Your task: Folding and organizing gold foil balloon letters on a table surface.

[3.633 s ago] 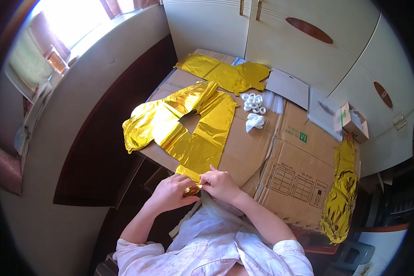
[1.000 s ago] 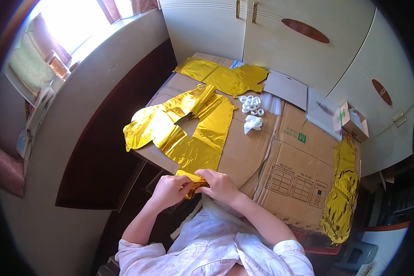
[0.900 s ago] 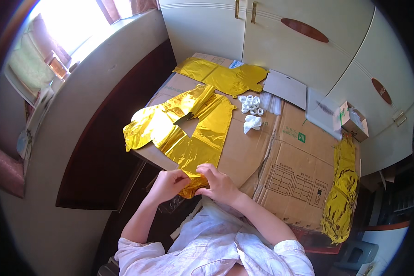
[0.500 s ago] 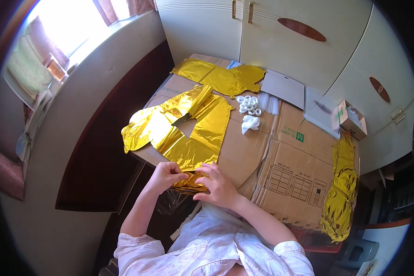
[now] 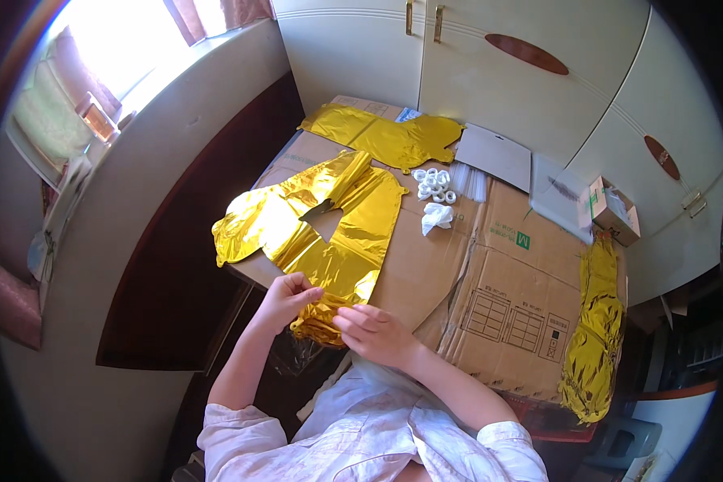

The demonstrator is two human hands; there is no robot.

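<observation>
Handling one gold foil: two hands (two more foils nearby).

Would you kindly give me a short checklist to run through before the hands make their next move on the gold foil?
1. Left hand on the foil: ok, thumb and fingers pinch its near end.
2. Right hand gripping: cannot tell; its fingers reach the bunched end, but any grip is hidden.
3. Foil flat throughout: not ok, the near end is crumpled.
4. Tissue clear of the foil: ok, it lies apart to the right.
5. Foil's underside undamaged: cannot tell, hidden.
</observation>
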